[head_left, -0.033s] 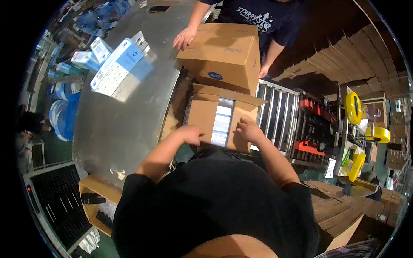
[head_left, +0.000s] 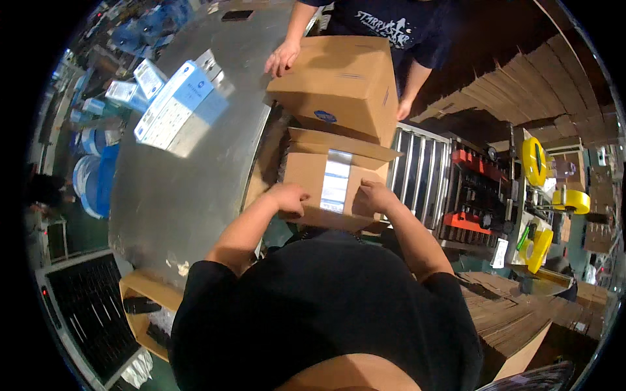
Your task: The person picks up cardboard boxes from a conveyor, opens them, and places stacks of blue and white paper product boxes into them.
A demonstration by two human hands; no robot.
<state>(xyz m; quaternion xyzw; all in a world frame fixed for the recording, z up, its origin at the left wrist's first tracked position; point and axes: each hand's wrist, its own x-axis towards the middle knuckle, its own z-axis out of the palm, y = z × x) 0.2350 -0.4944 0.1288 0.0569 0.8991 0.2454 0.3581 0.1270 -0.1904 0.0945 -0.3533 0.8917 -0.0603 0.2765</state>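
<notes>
In front of me stands an open cardboard box. Its left and right flaps are folded inward, leaving a gap where white and blue small packs show. The far flap stands up, and the near flap is partly raised. My left hand is closed at the near left corner, fingers bent against the flaps. With bent fingers, my right hand grips the right side near the near flap; its fingertips are partly hidden.
Behind my box, a co-worker's hands rest on a larger closed carton. A metal table at left bears blue-and-white boxes and a phone. To the right are a roller conveyor and yellow tape rolls.
The box's near flap has come up between my hands. Both hands have stayed at the box's near corners with only slight movement; the co-worker's carton has barely shifted.
</notes>
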